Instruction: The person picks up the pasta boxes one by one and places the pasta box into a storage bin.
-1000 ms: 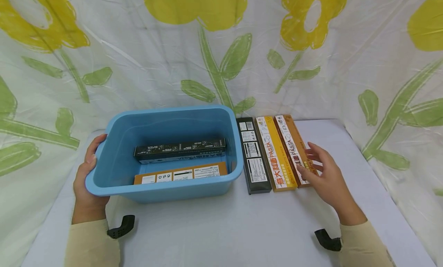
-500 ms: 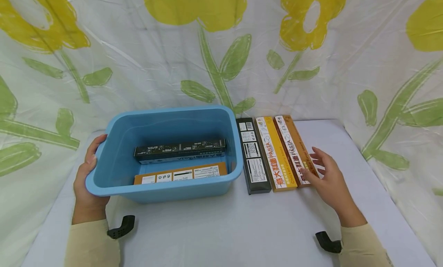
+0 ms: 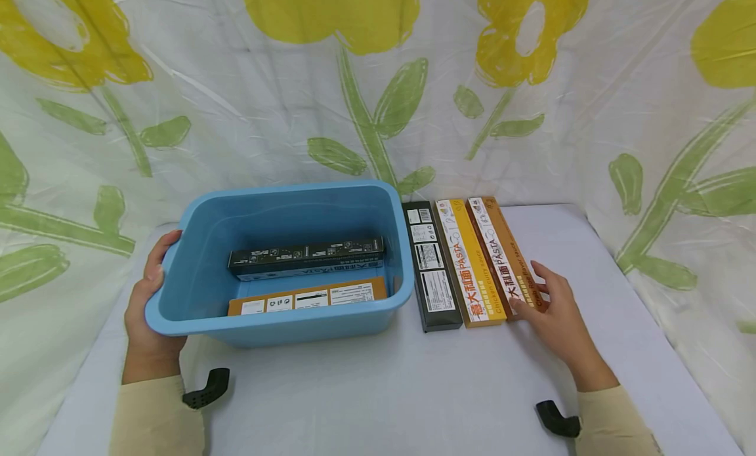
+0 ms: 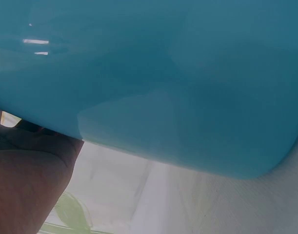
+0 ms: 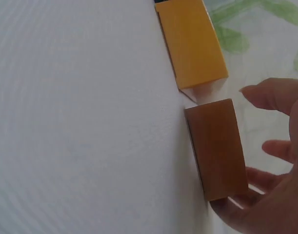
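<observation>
My left hand (image 3: 150, 305) grips the left end of a blue plastic tub (image 3: 307, 330); its outer wall (image 4: 163, 97) fills most of the left wrist view. Lying in the tub are a black pasta box (image 3: 307, 256) and an orange-brown box (image 3: 307, 297). At the right, my right hand (image 3: 555, 318) is spread around the near end of a brown pasta box (image 3: 510, 259). The right wrist view has the fingers against that box's far side, while the thumb (image 5: 270, 95) stands apart from it. To its left lies a yellow pasta box (image 3: 472, 266).
Between the tub and the yellow box lies another black box (image 3: 433, 266), label side up. A white cloth covers the table (image 3: 366, 397). Behind it hangs a curtain (image 3: 254, 115) with yellow flowers. A black curved piece (image 3: 209, 387) sticks out at each wrist.
My right hand has shifted slightly down and toward the near end of the brown box, uncovering more of its print. The left hand and tub have stayed put.
</observation>
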The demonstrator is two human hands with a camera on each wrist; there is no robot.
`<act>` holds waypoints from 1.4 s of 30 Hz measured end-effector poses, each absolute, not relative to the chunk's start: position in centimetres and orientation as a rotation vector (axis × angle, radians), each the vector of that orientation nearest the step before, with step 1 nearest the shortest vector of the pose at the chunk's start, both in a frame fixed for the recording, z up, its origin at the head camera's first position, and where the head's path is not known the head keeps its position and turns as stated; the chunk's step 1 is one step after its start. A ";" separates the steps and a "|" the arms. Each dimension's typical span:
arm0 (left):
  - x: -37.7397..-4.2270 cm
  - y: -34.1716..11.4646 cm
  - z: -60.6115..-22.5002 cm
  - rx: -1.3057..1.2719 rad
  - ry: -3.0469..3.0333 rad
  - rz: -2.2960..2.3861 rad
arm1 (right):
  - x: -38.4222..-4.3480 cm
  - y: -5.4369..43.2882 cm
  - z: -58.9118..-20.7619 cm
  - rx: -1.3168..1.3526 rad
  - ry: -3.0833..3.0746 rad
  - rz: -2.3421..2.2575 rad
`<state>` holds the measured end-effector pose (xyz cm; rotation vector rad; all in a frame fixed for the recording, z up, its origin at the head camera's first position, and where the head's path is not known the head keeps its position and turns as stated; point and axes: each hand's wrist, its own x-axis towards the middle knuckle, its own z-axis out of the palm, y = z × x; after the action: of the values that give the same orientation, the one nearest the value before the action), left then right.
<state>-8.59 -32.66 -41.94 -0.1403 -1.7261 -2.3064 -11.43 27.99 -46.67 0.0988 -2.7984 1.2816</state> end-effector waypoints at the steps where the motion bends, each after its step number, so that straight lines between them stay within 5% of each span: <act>1: -8.6 -32.7 -42.0 -0.142 -1.727 -2.306 | -11.4 28.0 -46.8 0.097 -2.812 1.282; 42: -8.6 -32.7 -41.8 -0.171 -1.725 -2.308 | -11.5 27.8 -48.8 0.144 -2.988 1.128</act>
<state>-8.62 -32.66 -41.80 -0.1708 -1.7252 -2.3083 -11.52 27.82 -48.84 0.1444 -2.9877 1.1281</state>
